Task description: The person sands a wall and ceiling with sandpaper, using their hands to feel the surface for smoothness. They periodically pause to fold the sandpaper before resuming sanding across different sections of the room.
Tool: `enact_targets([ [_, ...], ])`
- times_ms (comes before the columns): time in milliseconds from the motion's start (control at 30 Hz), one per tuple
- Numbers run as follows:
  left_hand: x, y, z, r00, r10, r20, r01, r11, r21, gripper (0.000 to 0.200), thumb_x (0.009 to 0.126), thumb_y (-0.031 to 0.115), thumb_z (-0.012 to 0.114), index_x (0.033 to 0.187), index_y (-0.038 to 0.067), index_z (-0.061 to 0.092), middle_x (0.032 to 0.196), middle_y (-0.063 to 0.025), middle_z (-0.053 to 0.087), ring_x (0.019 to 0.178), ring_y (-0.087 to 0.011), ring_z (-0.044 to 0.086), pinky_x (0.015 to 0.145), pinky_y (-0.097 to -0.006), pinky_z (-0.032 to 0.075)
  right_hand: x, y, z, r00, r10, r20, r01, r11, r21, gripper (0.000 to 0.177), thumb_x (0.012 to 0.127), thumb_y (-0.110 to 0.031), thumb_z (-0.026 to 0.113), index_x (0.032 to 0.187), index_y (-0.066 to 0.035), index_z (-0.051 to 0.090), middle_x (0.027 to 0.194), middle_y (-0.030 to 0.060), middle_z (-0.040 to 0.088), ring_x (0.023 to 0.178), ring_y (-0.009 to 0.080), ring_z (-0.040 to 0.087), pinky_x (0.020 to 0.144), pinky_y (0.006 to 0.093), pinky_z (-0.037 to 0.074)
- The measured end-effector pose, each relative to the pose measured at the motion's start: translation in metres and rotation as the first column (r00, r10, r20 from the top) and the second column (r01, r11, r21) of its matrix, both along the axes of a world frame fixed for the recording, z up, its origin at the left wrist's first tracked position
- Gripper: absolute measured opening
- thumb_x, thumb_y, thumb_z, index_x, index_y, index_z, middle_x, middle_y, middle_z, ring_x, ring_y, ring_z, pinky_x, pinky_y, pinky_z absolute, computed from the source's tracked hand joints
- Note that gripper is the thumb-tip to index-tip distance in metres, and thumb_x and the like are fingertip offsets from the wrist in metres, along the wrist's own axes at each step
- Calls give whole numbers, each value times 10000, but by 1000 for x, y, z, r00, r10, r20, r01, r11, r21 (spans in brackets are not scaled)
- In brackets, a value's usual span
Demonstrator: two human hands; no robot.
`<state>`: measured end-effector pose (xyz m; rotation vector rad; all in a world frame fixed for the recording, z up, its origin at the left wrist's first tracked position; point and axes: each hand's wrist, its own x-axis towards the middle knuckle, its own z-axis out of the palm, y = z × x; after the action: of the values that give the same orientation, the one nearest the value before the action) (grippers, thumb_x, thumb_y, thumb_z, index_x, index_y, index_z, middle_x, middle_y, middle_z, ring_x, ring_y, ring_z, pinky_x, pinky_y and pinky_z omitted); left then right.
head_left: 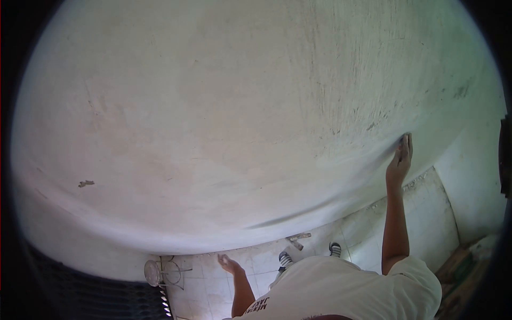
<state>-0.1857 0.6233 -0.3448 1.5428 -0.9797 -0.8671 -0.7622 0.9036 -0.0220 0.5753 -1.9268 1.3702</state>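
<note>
My right hand (404, 156) is raised against the pale plastered wall (224, 106). Its fingers are pressed together and seen edge-on, with a grey, dusty look. A dark patch shows between the fingers and the wall, and I cannot make out whether it is a thin held thing or shadow. Low on the left, my left hand (229, 264) hangs just off the base of the wall. Its fingers are loosely apart with nothing visible in them, and whitish dust lies on them.
A round-topped stool with a metal frame (153, 272) stands at lower left, near a dark slatted panel (90, 288). By my feet, a flat tool or scrap (298, 240) lies on the tiled floor (213, 282). Assorted items (464, 272) are piled at lower right.
</note>
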Motion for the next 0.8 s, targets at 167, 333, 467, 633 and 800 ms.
enact_targets([
  [167,-23,-53,149,971,10,237,73,939,-337,486,1001,222,470,1429,20,361,1487,-199,334,1331,-360,389,1084,-478,331,39,-31,6,999,-17,-35,14,997,-77,376,979,15,389,1340,75,477,1442,208,431,1337,297,434,1082,359,372],
  [333,-34,-80,245,868,105,485,289,688,-666,516,1017,253,440,1460,33,294,1522,-208,270,1396,-379,295,1128,-508,265,74,-65,-5,999,5,54,8,974,-225,395,1004,-18,373,1385,71,425,1427,205,458,1328,285,446,1074,348,379],
  [467,-44,-88,288,860,72,505,399,521,-754,527,1026,284,410,1462,13,289,1528,-220,257,1408,-383,276,1143,-507,232,141,-126,-23,986,130,105,-92,946,-312,418,1018,-42,380,1420,76,362,1477,218,385,1359,288,400,1124,338,319],
  [633,-66,-98,304,793,73,604,497,497,-712,614,1019,389,396,1486,16,258,1570,-230,137,1457,-399,125,1159,-550,148,216,-170,-68,880,383,-281,-229,860,456,459,895,-94,435,1346,-5,456,1444,238,378,1379,452,286,1144,612,137],
  [800,-78,-119,279,783,158,601,500,415,-760,660,1016,406,365,1521,32,165,1587,-235,9,1467,-411,-28,1149,-592,-19,114,-108,-56,971,27,-238,22,979,202,463,892,7,446,1349,79,428,1448,247,382,1391,383,302,1175,477,184],
])
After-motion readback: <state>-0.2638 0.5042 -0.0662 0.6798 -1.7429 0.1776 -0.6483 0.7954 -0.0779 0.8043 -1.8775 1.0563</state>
